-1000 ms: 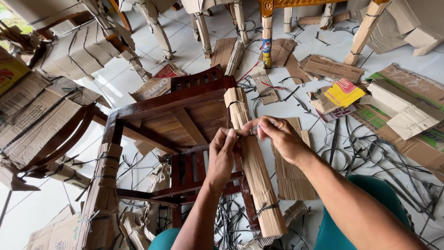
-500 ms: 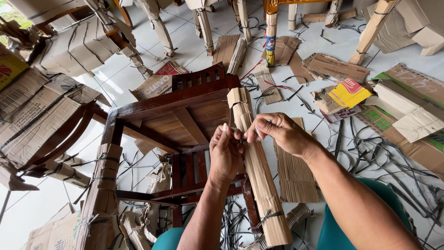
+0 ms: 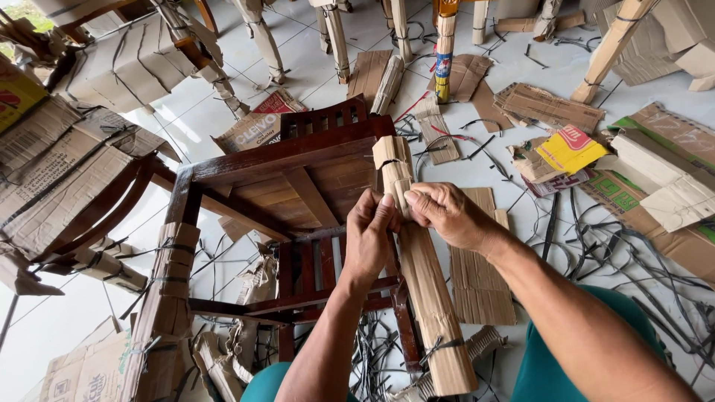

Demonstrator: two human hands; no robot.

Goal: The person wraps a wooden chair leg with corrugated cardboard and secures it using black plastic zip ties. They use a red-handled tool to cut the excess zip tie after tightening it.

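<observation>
A dark wooden chair [image 3: 283, 160] lies tipped over on the white tile floor in front of me. One of its legs is wrapped in corrugated cardboard [image 3: 432, 298], bound by thin dark straps near the top [image 3: 387, 162] and bottom [image 3: 443, 345]. My left hand [image 3: 369, 242] and my right hand [image 3: 447, 216] meet at the upper part of this wrap. Their fingertips pinch together against the cardboard on the ends of a thin strap, which the fingers mostly hide.
Another cardboard-wrapped leg [image 3: 167, 290] rises at the left. Flat corrugated sheets [image 3: 480, 275], a yellow card piece [image 3: 570, 149] and black strap offcuts [image 3: 618, 246] litter the floor to the right. More wrapped furniture legs [image 3: 335, 37] stand at the back.
Both hands have drawn closer together and higher on the wrapped leg, fingertips now touching. The view has shifted slightly downward.
</observation>
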